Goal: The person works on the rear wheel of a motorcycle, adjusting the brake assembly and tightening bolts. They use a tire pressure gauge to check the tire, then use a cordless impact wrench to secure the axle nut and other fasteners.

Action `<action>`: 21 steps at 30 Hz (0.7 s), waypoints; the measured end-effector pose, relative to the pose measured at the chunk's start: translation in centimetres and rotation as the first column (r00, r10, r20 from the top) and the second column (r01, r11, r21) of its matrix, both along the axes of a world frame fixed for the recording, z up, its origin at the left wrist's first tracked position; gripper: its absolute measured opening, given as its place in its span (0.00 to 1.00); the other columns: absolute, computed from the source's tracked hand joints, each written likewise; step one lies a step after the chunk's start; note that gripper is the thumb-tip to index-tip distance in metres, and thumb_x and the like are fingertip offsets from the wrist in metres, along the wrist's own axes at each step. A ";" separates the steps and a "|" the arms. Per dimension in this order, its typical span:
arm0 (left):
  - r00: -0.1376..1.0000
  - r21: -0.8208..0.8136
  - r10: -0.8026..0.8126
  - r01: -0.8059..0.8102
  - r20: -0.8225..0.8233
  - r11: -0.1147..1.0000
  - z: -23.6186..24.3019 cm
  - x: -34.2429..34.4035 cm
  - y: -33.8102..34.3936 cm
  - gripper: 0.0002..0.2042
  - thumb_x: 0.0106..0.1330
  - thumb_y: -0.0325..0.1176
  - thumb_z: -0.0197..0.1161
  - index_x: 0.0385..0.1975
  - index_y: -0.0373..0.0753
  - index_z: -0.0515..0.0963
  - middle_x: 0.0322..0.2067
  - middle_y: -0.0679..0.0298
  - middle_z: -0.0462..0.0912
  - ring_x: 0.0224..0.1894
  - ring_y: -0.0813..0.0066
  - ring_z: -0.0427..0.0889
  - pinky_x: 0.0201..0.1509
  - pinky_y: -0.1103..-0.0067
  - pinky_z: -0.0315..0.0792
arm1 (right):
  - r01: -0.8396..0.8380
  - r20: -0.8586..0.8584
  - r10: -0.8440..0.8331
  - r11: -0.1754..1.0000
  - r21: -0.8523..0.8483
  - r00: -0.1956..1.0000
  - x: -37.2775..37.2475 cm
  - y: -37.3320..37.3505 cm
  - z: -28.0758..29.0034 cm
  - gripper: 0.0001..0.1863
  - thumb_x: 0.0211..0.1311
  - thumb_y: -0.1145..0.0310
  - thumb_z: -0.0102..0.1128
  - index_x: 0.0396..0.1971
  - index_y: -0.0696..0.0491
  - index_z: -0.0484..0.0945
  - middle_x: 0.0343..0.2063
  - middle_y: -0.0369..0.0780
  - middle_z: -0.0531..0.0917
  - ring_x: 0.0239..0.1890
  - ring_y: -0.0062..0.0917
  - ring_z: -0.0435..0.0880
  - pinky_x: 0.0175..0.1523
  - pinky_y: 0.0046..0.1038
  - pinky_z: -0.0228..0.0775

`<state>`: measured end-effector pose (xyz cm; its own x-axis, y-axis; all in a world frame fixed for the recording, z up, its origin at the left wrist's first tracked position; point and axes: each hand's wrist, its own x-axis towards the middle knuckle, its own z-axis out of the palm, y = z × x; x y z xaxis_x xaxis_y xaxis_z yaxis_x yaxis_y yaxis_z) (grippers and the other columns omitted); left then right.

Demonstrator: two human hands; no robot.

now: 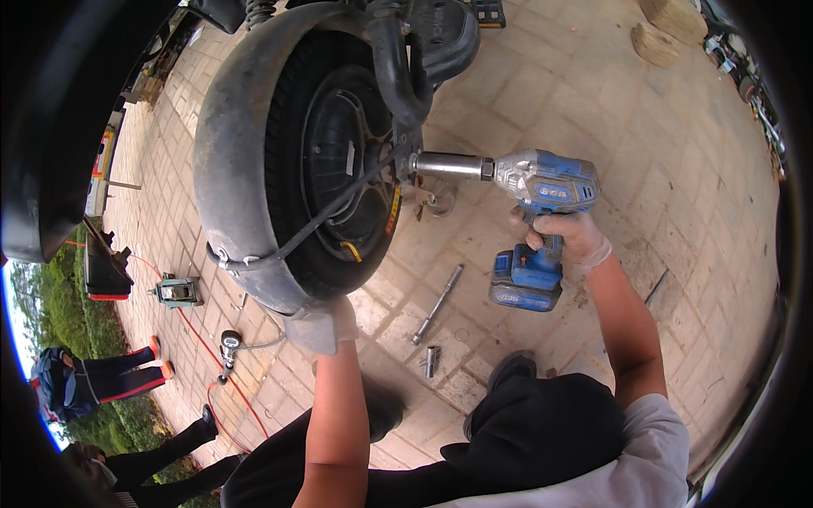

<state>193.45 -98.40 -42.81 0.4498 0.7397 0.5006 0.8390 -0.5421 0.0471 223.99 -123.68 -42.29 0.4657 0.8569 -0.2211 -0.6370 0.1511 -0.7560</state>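
Fingers (555, 227) of the right hand (569, 234) were wrapped tight round the grip of a blue cordless impact wrench (542, 188); left hand's fingers couldn't be made out, hidden under the tyre's lower edge.

Scooter rear wheel (330, 161): biggest item, raised off the paving toward the top-left, black tyre with a dusty grey tread, black hub motor with a white sticker and yellow marks on the rim. Black swingarm (398, 76) curved down across the hub. A thin black strap (326, 216) ran diagonally over the wheel face to a clip at the tread.

Impact wrench: blue body, silver nose, long steel socket (449, 166) pointing left and seated at the axle end. Blue battery pack (525, 284) hung below the hand.

Right arm: bare forearm came up from the lower right, gloved hand under the wrench body, tool held level.

Left hand (326, 326): pale glove, cupped against the bottom of the tyre, forearm straight up from the lower edge.

Brick paving (593, 102): a steel extension bar (438, 303) lay just below the wheel, a small loose socket (430, 361) near it. An air tool (229, 347) on a red hose (199, 339) sat toward the left edge.
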 end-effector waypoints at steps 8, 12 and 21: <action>1.000 -0.019 -0.003 0.003 0.004 1.000 0.6 1.1 0.9 0.22 0.64 0.37 0.56 0.56 0.32 0.71 0.52 0.56 0.78 0.54 0.63 0.76 0.60 0.74 0.67 | -0.008 -0.036 0.007 1.000 -0.012 0.999 0.3 0.3 -0.5 0.28 0.46 0.75 0.62 0.53 0.56 0.71 0.37 0.47 0.81 0.23 0.24 0.76 0.29 0.25 0.70; 1.000 -0.038 -0.013 0.013 0.013 0.999 0.1 1.0 1.1 0.22 0.65 0.37 0.56 0.56 0.32 0.71 0.52 0.56 0.78 0.54 0.63 0.76 0.60 0.74 0.67 | 0.019 0.049 -0.018 1.000 -0.010 0.999 0.7 0.3 -0.6 0.29 0.47 0.75 0.62 0.54 0.56 0.70 0.37 0.48 0.81 0.24 0.24 0.76 0.29 0.24 0.71; 0.998 -0.095 -0.046 0.051 0.051 0.994 0.4 0.9 0.8 0.21 0.65 0.37 0.56 0.55 0.32 0.72 0.50 0.56 0.79 0.53 0.63 0.77 0.59 0.74 0.68 | -0.039 -0.047 0.039 0.999 0.009 0.998 1.1 0.2 -1.1 0.30 0.45 0.75 0.63 0.54 0.55 0.71 0.37 0.46 0.82 0.25 0.24 0.78 0.32 0.25 0.72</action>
<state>194.39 -97.59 -42.46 0.4632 0.7632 0.4506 0.8073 -0.5731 0.1408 225.12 -123.46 -43.38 0.4211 0.8760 -0.2352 -0.6771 0.1311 -0.7241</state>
